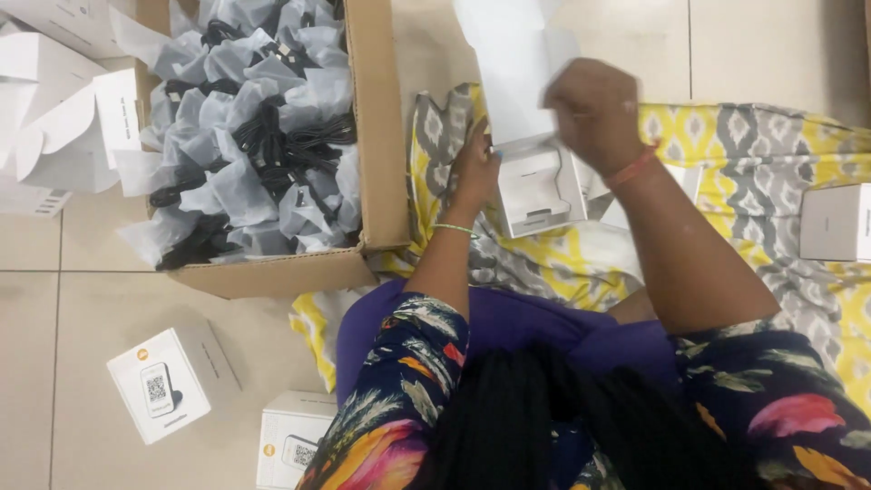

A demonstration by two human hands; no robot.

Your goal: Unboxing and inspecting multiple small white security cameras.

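Head view, looking down over dark hair and a flowered sleeve. Left hand [474,172] pressed flat against the left side of a small open white box [543,192], fingers stretched along its wall, steadying rather than gripping. Right hand [594,113] curled shut over the upper edge of a white card insert [517,68] standing out of that box; exact finger spread cannot be told because of blur. Box resting on a yellow and grey patterned cloth [744,172], near the cloth's left edge, just right of a big cardboard carton [381,136]. Carton packed with black cables in clear bags [259,145]. Loose white packaging [54,109] piled at the carton's far left side. One closed white box [836,222] at the cloth's right edge. Two more printed white boxes [172,381] [290,440] lying on the tiled floor [54,363], near its lower left corner.
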